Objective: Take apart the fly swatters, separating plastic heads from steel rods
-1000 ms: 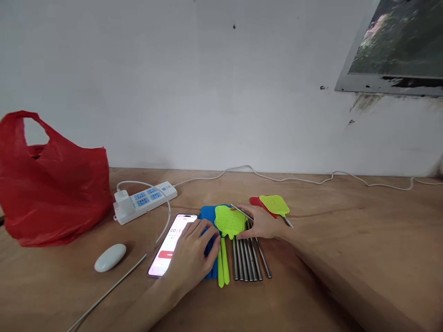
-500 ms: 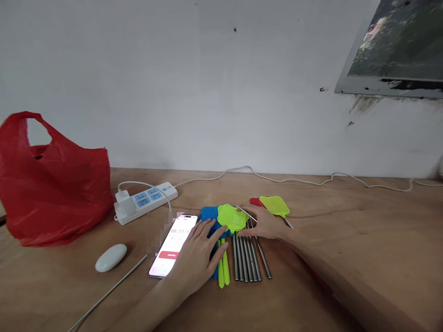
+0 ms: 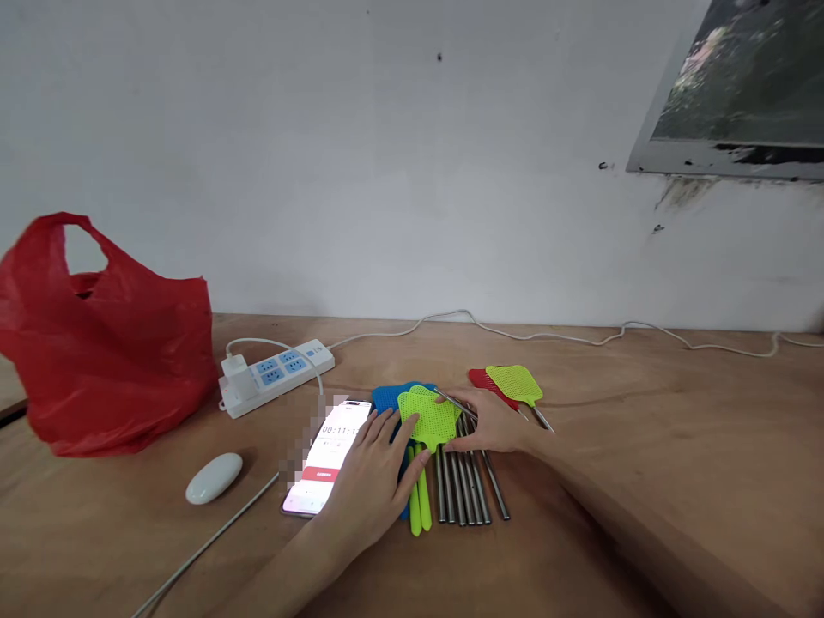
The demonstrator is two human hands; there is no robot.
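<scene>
My left hand (image 3: 377,468) reaches over the phone (image 3: 338,438), fingers stretched and spread. Its index finger and thumb lie at the left edge of a yellow-green fly swatter's head (image 3: 433,422). Across from it, my right hand (image 3: 486,421) is curled round a thin metal rod (image 3: 454,399), which slants up to the left. The hand hides the rod's far end. Beneath the hands lie blue swatter heads (image 3: 392,395), several metal handles (image 3: 467,489) side by side and yellow-green plastic handles (image 3: 418,498).
A red swatter (image 3: 489,379) and another yellow-green swatter (image 3: 515,382) lie beyond my right hand. To the left are a red plastic bag (image 3: 122,360), a white power strip (image 3: 276,378), a white mouse (image 3: 214,478) and a cable (image 3: 206,545). A wall (image 3: 412,172) stands behind.
The upper yellow-green swatter head has shifted slightly toward me and to the left, showing another yellow-green head behind it. Both hands stay nearly in place; the view has moved slightly.
</scene>
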